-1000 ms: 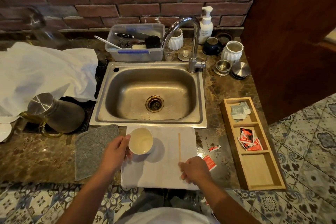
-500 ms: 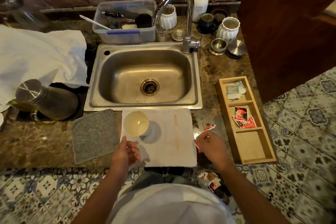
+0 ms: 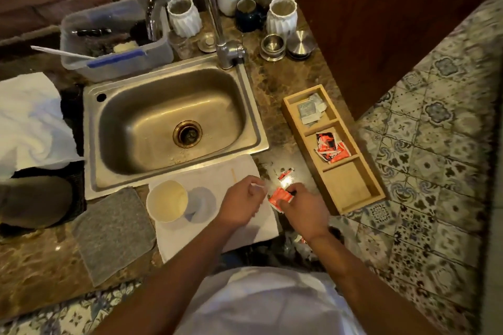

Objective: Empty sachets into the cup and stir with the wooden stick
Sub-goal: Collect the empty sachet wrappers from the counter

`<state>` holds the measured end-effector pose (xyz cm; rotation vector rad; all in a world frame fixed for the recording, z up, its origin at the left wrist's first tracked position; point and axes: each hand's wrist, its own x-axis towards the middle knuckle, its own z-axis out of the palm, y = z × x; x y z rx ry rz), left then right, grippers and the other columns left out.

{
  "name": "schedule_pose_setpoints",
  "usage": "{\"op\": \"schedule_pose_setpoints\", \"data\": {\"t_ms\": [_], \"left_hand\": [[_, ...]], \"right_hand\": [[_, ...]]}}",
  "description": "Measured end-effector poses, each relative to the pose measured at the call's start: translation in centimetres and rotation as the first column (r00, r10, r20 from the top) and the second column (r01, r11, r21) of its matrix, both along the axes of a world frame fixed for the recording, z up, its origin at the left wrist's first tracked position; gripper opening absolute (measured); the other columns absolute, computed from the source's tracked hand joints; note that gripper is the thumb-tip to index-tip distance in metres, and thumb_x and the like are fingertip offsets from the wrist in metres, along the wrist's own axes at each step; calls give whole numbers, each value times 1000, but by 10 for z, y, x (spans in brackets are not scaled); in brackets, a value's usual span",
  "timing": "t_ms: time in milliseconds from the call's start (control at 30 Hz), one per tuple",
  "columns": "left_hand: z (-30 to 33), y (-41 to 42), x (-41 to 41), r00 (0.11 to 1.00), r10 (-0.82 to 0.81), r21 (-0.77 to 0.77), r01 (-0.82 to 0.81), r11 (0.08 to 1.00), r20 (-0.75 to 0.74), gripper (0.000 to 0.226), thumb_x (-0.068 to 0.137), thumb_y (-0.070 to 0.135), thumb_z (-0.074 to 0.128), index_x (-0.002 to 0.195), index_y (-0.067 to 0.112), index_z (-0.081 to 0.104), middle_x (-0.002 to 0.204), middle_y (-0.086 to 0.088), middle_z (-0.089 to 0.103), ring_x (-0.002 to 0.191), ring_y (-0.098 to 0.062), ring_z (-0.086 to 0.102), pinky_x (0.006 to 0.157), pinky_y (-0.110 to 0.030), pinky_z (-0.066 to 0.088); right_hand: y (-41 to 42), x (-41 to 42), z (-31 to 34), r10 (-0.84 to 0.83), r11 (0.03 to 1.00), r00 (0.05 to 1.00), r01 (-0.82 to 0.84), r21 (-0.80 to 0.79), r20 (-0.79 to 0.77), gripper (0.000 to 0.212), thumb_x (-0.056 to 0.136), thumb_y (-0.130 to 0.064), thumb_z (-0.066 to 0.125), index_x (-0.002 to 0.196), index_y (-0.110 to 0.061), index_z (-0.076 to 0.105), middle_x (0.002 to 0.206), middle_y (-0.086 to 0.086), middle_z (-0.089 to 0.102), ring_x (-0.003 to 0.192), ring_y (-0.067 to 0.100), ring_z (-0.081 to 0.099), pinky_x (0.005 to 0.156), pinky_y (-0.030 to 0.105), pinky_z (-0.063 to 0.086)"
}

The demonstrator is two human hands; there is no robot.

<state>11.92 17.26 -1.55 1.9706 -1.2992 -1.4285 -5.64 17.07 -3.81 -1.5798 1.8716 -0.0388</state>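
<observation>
A cream cup [image 3: 167, 201] stands on a white cloth [image 3: 245, 171] in front of the sink. My right hand [image 3: 303, 208] grips a red sachet [image 3: 279, 197] just past the cloth's right edge. My left hand [image 3: 242, 205] is beside it, its fingertips pinched at the sachet's top left corner. The wooden stick [image 3: 233, 174] lies on the cloth; only its far end shows beyond my left hand. A torn red scrap [image 3: 284, 174] lies on the counter behind the sachet.
A wooden tray [image 3: 351, 198] on the right holds red sachets [image 3: 330, 147] in its middle compartment and grey ones [image 3: 310, 111] in the far one. A steel sink [image 3: 171, 122], a grey mat [image 3: 114, 234], a plastic tub [image 3: 114, 41] and jars surround the work spot.
My left hand let go of the cup and crossed right to the sachet. My right hand picked the red sachet up off the counter. The camera swung down and to the right.
</observation>
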Motion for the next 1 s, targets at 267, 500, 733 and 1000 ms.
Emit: {"op": "schedule_pose_setpoints", "data": {"t_ms": [267, 500, 733, 1000], "left_hand": [[-25, -68, -29, 868, -336, -126, 404, 906, 366, 31, 91, 35, 63, 122, 32, 62, 108, 6, 72, 96, -18, 67, 71, -24, 41], [-35, -100, -44, 667, -608, -81, 699, 710, 431, 47, 88, 27, 71, 133, 28, 57, 127, -2, 68, 112, -25, 63, 83, -28, 42], [-47, -100, -42, 636, -653, -78, 738, 670, 411, 38, 84, 23, 73, 120, 23, 60, 101, -7, 72, 94, -28, 65, 75, -34, 47], [-50, -97, -41, 658, -634, -93, 720, 687, 407, 4, 86, 14, 70, 90, 14, 70, 88, -1, 75, 84, -20, 68, 69, -28, 44]], "right_hand": [[12, 3, -15, -50, 998, 999, 50, 25, 5, 34, 90, -34, 62, 121, -27, 49, 94, 2, 74, 88, 28, 71, 63, 28, 41], [17, -6, -28, -103, 993, 985, 110, -44, 142, 33, 92, -37, 63, 118, -21, 52, 87, 3, 69, 83, 26, 68, 63, 28, 42], [13, -21, -35, -130, 992, 956, 127, 26, 265, 17, 91, -38, 62, 93, -23, 55, 71, -2, 60, 74, 24, 64, 66, 35, 49], [9, -25, -34, -178, 984, 922, 165, 68, 343, 13, 91, -33, 66, 90, -21, 61, 71, -3, 60, 71, 16, 59, 68, 34, 50]]}}
